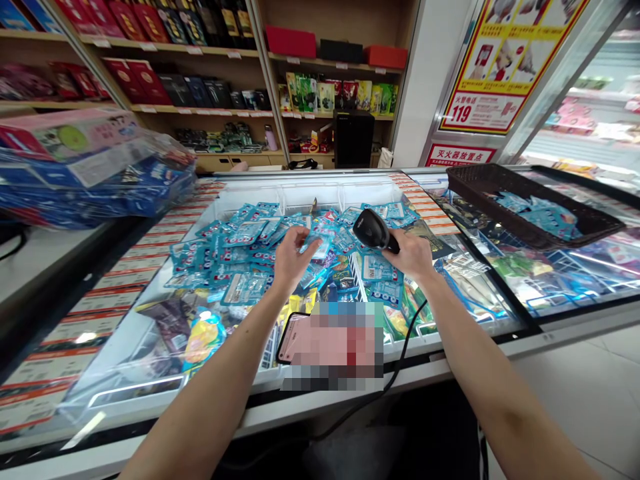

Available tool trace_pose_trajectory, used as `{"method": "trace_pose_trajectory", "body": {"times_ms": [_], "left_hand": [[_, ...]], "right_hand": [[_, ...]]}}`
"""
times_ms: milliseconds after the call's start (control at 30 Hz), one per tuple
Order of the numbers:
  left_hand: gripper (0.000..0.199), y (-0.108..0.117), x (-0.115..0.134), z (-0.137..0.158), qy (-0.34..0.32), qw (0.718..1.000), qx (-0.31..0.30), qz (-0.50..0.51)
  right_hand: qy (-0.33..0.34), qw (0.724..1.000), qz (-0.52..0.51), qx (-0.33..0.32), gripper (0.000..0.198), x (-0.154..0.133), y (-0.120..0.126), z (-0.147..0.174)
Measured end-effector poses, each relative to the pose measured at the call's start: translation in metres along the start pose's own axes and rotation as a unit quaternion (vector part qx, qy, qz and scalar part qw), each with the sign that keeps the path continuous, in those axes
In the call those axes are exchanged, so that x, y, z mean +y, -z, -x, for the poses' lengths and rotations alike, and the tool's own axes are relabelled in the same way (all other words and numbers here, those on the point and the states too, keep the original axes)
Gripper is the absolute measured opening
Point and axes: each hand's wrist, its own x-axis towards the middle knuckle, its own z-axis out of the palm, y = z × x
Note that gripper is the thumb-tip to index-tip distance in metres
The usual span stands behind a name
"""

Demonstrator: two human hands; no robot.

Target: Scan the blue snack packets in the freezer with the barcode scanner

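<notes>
In the middle of the head view my left hand (293, 259) is closed on a small blue packet (321, 241), pinched between thumb and fingers. My right hand (411, 253) grips the handle of a black barcode scanner (371, 230), whose head points left toward that packet. From the scanner a black cable (407, 333) runs down past the freezer's front edge. Many similar blue packets (245, 233) lie in a heap on the freezer's glass top around both hands. Nearer to me rests a phone (300, 340), its screen partly blurred out.
A brown basket (530, 207) with some blue packets stands on the right. At the left are plastic-wrapped boxes (90, 160). Price labels (135, 277) line the freezer frame. Behind, shelves (185, 47) hold boxed goods and bottles. A yellow fire notice (510, 67) hangs at right.
</notes>
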Motion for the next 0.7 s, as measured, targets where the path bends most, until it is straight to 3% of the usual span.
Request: {"method": "trace_pose_trajectory", "body": {"times_ms": [133, 233, 433, 600, 700], "left_hand": [[0.052, -0.002, -0.003, 0.000, 0.078, 0.994, 0.048, 0.067], [0.068, 0.000, 0.000, -0.002, 0.072, 0.991, 0.079, 0.081], [0.037, 0.003, 0.004, -0.003, 0.106, 0.992, 0.036, 0.062], [0.028, 0.006, 0.000, -0.002, 0.102, 0.992, 0.071, 0.017], [0.031, 0.004, -0.007, -0.004, 0.097, 0.990, 0.093, 0.040]], "right_hand": [[-0.003, 1.000, 0.001, -0.014, 0.039, -0.001, 0.001, 0.000], [0.000, 1.000, 0.000, -0.029, 0.039, -0.002, 0.001, 0.000], [0.021, 0.999, -0.009, -0.039, 0.040, -0.003, 0.000, 0.001], [0.043, 0.998, -0.019, -0.035, 0.039, -0.004, -0.001, 0.001], [0.068, 0.997, -0.030, -0.034, 0.039, -0.005, -0.001, 0.001]]}}
